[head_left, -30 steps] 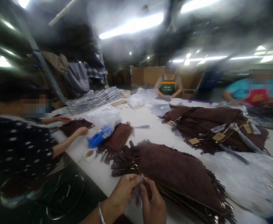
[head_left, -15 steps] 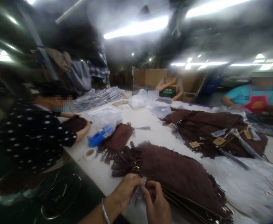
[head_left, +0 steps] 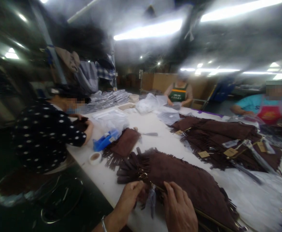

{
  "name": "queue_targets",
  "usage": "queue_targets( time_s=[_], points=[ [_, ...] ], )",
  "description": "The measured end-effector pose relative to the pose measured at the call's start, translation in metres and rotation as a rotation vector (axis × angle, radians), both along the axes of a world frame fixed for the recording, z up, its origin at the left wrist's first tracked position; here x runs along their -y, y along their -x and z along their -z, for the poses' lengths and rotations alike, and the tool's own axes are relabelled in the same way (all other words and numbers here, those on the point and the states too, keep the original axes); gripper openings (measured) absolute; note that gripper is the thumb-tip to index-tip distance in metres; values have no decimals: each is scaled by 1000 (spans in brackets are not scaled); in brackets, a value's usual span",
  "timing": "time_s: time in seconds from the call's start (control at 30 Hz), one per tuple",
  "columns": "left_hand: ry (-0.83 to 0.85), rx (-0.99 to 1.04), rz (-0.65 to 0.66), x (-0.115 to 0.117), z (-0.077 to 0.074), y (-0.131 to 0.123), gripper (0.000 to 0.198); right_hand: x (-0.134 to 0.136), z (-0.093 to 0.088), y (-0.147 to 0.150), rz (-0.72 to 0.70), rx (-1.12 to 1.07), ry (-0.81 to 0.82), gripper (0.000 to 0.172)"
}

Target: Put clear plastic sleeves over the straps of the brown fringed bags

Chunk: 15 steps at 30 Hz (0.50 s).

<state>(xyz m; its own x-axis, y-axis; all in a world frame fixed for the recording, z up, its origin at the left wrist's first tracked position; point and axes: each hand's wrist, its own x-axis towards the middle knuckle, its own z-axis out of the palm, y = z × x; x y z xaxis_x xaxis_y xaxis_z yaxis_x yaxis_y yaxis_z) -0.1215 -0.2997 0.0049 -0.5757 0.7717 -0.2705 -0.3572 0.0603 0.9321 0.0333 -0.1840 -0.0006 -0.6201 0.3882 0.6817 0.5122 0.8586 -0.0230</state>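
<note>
A stack of brown suede fringed bags [head_left: 179, 175] lies on the white table [head_left: 160, 137] right in front of me. My left hand [head_left: 128, 199], with a bangle on the wrist, pinches at the near edge of the top bag close to its metal ring [head_left: 144, 176]. My right hand [head_left: 178, 209] rests on the same edge with its fingers curled. Between both hands hangs a small greyish strip [head_left: 152, 201], which looks like thin plastic or a tassel. What exactly each hand grips is blurred.
A person in a dotted dark top [head_left: 44, 135] works at the left side, beside a blue object [head_left: 105, 139], a tape roll [head_left: 95, 158] and a smaller brown bag [head_left: 125, 145]. More tagged brown bags [head_left: 228, 141] lie at right. Two other people stand across the table.
My hands have shifted forward onto the bag's edge and moved slightly apart; the small strip now hangs between them. The view has drifted left. The person at left has leaned over their work.
</note>
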Motion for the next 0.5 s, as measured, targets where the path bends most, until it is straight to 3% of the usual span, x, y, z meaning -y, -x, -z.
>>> queue_targets(
  time_s=[0.1,0.17,0.27,0.37,0.5],
  points=[
    [-13,-311,-206,3,-2,7,29,-2,-1,-3,-24,59,-17,33],
    [-61,-507,-245,0,-6,8,22,-2,-4,-4,-31,87,-24,34],
    [-82,-651,-217,-9,-9,6,23,-1,-11,-5,-39,101,-26,33],
    [-77,-735,-225,-15,-12,9,11,-4,-19,-7,-55,89,-32,35],
    [-22,-854,-97,-6,-35,15,8,-10,-30,-12,-22,52,4,31]
  ],
)
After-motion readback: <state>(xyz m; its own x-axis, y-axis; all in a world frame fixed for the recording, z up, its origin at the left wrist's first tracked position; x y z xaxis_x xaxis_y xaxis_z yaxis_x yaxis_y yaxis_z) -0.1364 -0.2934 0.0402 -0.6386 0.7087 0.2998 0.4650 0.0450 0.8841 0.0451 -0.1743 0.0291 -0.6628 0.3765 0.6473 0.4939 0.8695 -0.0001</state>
